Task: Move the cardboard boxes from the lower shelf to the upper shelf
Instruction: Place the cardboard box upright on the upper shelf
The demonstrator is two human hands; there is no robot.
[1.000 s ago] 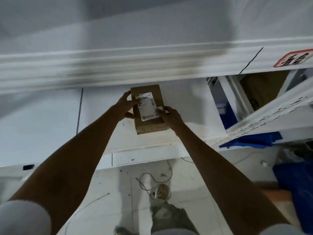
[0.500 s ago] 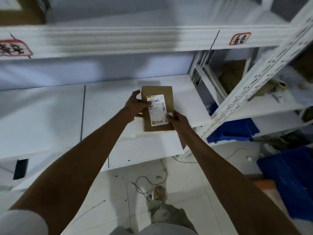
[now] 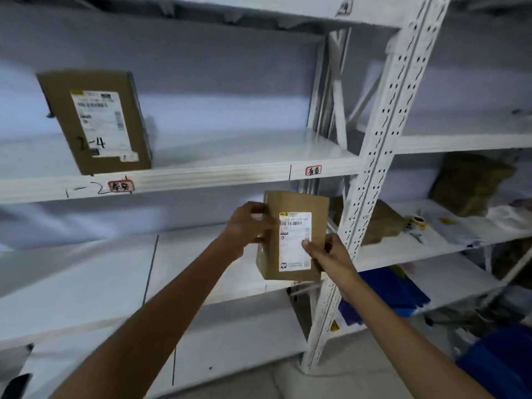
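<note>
While I've got this small cardboard box (image 3: 293,243) up in the air, my left hand (image 3: 250,223) is clamped on its left edge and my right hand (image 3: 326,254) pinches the lower right corner. It's just under the lip of the upper shelf (image 3: 230,175), mid-carry I'd say. Next it needs lifting over that lip and setting down right of the 1 box (image 3: 96,122) already up there.

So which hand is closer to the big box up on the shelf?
Left. The left hand holds the small box below and right of the big box; the right hand is lower and farther right.
</note>
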